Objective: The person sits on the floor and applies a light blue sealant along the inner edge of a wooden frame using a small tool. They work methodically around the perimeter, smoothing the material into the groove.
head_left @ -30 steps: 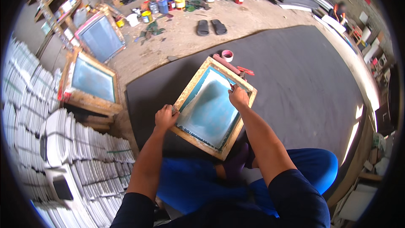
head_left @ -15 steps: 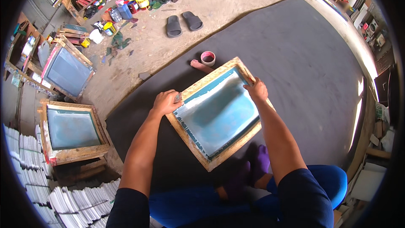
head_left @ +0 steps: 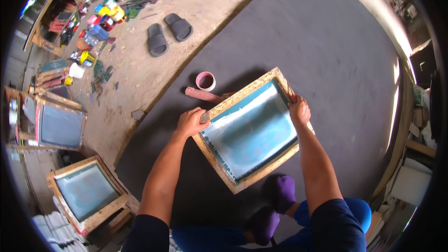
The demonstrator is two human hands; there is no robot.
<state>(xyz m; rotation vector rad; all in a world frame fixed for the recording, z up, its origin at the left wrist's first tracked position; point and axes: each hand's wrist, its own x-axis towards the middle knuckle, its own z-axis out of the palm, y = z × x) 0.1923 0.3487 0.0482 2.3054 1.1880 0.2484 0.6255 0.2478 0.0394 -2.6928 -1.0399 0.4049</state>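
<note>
A wood-framed printing screen [head_left: 254, 128] with blue-green and whitish mesh is tilted between my two hands, over a dark grey surface. At its left corner my left hand [head_left: 190, 122] is closed on the wooden edge, with a small greyish piece by the thumb. My right hand [head_left: 300, 110] grips the opposite side near the upper right corner; a small red spot shows beside its fingers. Just beyond the frame lie a tape roll [head_left: 213, 85] and a pinkish rolled strip [head_left: 201, 94], whose right end is partly hidden by the frame.
Two dark slides [head_left: 157, 41] rest on the concrete floor [head_left: 135, 72] beyond the dark sheet [head_left: 322, 46]. Left of me stand another framed screen [head_left: 86, 191] and a greyish one [head_left: 60, 126]. Paint pots [head_left: 116, 13] crowd the far left. My purple-socked feet [head_left: 283, 193] are close by.
My view has turned, so the slides and floor things appear farther left and lower. The screen stays in both hands and sits slightly farther right, with more of the pinkish strip and tape roll showing.
</note>
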